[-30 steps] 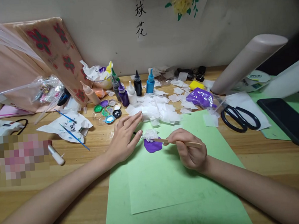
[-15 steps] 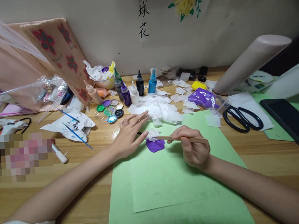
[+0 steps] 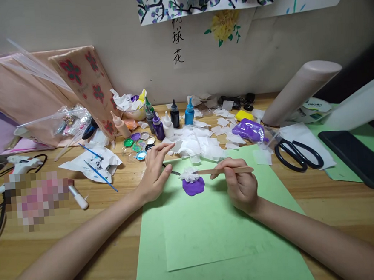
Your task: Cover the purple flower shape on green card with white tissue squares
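Note:
My right hand [image 3: 240, 185] grips a flat wooden craft stick [image 3: 246, 169] near its outer end. The stick's far tip touches crumpled white tissue paper [image 3: 189, 174] along the top edge of a flattened purple clay patch [image 3: 193, 187]. Both lie on a light green sheet [image 3: 213, 236]. To the left of the clay, my left hand [image 3: 154, 174] hovers with fingers apart and nothing in them. A short dark line [image 3: 175, 172] runs between that hand and the tissue. Behind it is a pile of white tissue squares [image 3: 198, 143].
Paint bottles [image 3: 174, 115] and a paint palette [image 3: 136, 145] stand behind my left hand. Bagged purple clay [image 3: 248, 130], black-handled scissors [image 3: 298, 154] and a dark phone [image 3: 356, 158] are to the right. At left lie blue brushes [image 3: 100, 176] and a glue gun [image 3: 22, 164].
My left hand has drawn back left, away from the tissue and clay, uncovering more of the dark line. My right hand keeps the stick at the tissue. The view has tilted up.

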{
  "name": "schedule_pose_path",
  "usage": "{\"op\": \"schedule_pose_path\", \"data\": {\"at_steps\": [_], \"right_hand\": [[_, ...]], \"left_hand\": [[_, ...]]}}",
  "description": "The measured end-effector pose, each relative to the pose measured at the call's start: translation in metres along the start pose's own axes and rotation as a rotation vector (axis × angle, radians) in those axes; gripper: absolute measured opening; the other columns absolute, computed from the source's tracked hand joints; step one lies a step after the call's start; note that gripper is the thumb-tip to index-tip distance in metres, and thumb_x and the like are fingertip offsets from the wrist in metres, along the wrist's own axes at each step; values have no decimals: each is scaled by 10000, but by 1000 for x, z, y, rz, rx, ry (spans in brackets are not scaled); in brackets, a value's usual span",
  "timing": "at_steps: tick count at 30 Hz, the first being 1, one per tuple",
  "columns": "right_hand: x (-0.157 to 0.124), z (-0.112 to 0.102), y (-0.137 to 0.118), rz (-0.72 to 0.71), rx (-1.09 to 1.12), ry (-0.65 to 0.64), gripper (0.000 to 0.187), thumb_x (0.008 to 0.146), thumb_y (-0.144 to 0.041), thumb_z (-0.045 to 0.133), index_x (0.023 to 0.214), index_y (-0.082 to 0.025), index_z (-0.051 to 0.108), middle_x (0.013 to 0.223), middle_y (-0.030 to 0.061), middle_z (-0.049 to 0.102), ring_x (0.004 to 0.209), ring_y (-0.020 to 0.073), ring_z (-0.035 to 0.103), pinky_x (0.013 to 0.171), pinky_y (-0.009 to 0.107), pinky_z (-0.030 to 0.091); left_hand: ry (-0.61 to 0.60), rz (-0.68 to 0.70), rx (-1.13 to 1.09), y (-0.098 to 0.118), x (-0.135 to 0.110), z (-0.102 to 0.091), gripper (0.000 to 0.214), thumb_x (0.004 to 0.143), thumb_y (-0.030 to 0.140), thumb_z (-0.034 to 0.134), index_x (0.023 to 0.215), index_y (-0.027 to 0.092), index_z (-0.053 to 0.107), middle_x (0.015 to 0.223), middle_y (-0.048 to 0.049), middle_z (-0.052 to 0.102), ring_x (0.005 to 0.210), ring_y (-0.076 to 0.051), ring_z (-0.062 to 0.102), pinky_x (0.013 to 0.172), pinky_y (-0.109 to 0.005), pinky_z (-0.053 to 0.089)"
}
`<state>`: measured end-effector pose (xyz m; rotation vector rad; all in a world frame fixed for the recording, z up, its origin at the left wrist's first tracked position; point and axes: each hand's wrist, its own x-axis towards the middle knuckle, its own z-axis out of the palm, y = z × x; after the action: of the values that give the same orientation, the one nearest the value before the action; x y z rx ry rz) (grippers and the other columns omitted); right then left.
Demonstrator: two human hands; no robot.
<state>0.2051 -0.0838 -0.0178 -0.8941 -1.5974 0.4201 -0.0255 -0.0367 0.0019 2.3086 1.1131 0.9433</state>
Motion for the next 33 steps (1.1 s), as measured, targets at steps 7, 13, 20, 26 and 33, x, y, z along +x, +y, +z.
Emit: {"op": "schedule_pose_path", "data": {"at_steps": [7, 13, 20, 26, 33], "right_hand": [[2, -1, 2, 185, 89, 47, 183, 978, -266, 375, 874, -197, 508, 743, -10, 570, 544, 102, 612, 489, 238, 481], [2, 0, 3, 221, 114, -38, 191, 983, -266, 371, 866, -193, 504, 684, -26, 551, 522, 93, 595, 468, 217, 467], [3, -1, -1, 61, -13, -124, 234, 970, -205, 377, 804, -180, 540, 767, 13, 577, 533, 83, 595, 492, 225, 485], [4, -2, -1, 59, -23, -58, 214, 967, -212, 378, 813, -184, 523, 762, 25, 618, 518, 94, 595, 485, 238, 499], [4, -2, -2, -25, -72, -167, 210, 966, -205, 378, 825, -188, 534, 777, 40, 623, 525, 100, 604, 498, 247, 520]], "left_hand": [[180, 30, -207, 0, -8, -2, 629, 923, 601, 170, 1338, 236, 472, 1242, -101, 461, 1128, -247, 436, 926, -382, 409], [-95, 304, -441, 21, -26, 0, 553, 948, 517, 248, 1220, 190, 601, 1092, -116, 590, 898, -186, 576, 657, -271, 491], [-321, 378, -418, 26, -21, 1, 546, 979, 403, 216, 1021, 129, 686, 905, -137, 690, 819, -190, 654, 722, -287, 525], [-350, 333, -416, 26, -19, 0, 558, 983, 398, 224, 980, 120, 707, 900, -141, 695, 810, -186, 656, 724, -281, 521], [-295, 285, -389, 24, -22, 3, 535, 990, 340, 228, 958, 126, 717, 890, -122, 703, 808, -172, 664, 729, -274, 521]]}}
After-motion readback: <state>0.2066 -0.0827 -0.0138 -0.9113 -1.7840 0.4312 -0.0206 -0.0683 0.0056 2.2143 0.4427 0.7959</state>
